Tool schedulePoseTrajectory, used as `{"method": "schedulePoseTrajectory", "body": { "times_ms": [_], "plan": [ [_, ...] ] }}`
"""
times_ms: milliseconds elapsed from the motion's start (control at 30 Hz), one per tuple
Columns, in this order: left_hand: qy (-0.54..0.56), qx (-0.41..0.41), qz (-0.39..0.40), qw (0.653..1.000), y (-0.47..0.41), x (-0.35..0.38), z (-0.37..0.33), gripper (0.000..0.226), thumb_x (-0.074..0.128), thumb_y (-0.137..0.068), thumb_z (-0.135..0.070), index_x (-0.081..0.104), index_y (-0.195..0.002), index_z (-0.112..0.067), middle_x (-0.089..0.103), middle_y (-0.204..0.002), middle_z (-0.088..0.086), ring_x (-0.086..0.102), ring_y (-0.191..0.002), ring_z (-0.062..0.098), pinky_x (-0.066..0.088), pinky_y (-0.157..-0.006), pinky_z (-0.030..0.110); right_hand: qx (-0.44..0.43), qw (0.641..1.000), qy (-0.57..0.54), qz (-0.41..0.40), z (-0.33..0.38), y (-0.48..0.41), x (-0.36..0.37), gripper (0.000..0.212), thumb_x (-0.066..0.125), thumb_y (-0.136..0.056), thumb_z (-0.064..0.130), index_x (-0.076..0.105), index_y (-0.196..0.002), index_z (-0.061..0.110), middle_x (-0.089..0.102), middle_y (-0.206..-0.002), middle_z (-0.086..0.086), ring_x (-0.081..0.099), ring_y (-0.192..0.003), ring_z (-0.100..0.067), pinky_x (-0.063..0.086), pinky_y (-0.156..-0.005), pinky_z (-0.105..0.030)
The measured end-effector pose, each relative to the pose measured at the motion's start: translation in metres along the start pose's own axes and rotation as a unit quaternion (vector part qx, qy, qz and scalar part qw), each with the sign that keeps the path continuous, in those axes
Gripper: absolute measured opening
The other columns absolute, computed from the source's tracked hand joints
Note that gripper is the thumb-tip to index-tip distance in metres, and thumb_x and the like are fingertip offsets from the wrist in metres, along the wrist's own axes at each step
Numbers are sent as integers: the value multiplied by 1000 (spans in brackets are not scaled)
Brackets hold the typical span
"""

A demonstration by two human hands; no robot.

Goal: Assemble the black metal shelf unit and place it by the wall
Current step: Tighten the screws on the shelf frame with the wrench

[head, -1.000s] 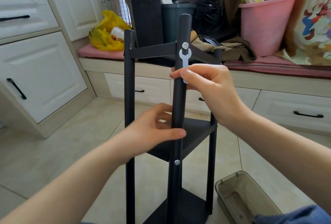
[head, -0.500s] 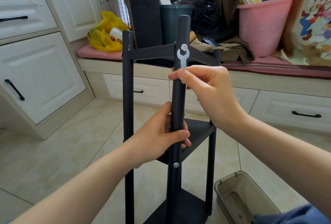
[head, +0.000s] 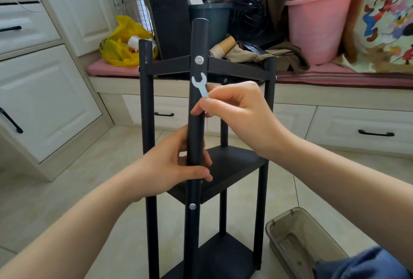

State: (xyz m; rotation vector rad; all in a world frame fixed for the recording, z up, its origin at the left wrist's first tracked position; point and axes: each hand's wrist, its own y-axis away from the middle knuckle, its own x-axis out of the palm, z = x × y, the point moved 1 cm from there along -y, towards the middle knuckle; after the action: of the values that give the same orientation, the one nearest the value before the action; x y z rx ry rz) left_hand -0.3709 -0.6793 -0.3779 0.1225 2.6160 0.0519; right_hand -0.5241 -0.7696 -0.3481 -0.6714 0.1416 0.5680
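The right hand pinches the lower end of a small flat wrench between thumb and forefinger, the other fingers curled in behind. The wrench leans a little, its open end up and just below the top bolt, not on it. The left hand is wrapped around the nearest post lower down, thumb across the front and fingers around the back, above a second bolt.

That post belongs to the black shelf unit, which stands upright on the tiled floor right in front of the person, with three shelves between its posts. The near post hides part of the top shelf's front corner and part of the left hand's fingers.

On the floor to the near right of the unit lies a smoky plastic box, and a bit of blue cloth shows at the bottom right corner. Behind the unit runs a low bench of white drawers topped by a pink cushion. On it, from left to right, are a yellow bag, a black computer tower, a dark bin, a paper cup on its side, a pink bucket stuffed with papers and a cartoon-printed bag. A white cabinet with black handles fills the left side.
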Motion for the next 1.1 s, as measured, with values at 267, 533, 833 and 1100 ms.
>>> {"method": "schedulePoseTrajectory", "body": {
  "times_ms": [267, 533, 833, 1100],
  "plan": [
    [-3, -10, -17, 1000, 5, -9, 7, 79, 81, -79, -5, 37, -130, -46, 71, -90, 6, 74, -94, 27, 60, -87, 45, 86, 995, -55, 11, -9, -5, -11, 25, 56, -94, 4, 75, -80, 2, 76, -94, -6, 69, -97, -11, 57, -85, -31],
    [-29, -14, -9, 999, 4, -16, 8, 83, 79, -81, -6, 32, -136, -47, 73, -92, 4, 74, -95, 23, 60, -85, 43, 173, 985, -1, 13, -20, -13, -1, 25, 57, -97, 18, 77, -81, 18, 73, -91, 9, 62, -91, -9, 55, -73, -23],
    [-73, 1, 0, 997, 9, -20, 9, 65, 76, -86, -7, 37, -120, -47, 73, -89, 4, 73, -92, 18, 59, -81, 34, 176, 984, -26, -18, -18, -26, 14, 23, 57, -97, 18, 76, -84, 14, 53, -49, 27, 48, -63, -3, 44, -62, -24],
    [-35, -40, -75, 996, 8, -20, 10, 31, 65, -94, -23, 41, -111, -35, 74, -83, 3, 76, -77, 20, 60, -67, 34, 151, 986, -51, -38, -16, -31, 26, 22, 57, -98, 15, 75, -87, 9, 52, -57, 4, 45, -55, -7, 44, -59, -24]
  ]
}}
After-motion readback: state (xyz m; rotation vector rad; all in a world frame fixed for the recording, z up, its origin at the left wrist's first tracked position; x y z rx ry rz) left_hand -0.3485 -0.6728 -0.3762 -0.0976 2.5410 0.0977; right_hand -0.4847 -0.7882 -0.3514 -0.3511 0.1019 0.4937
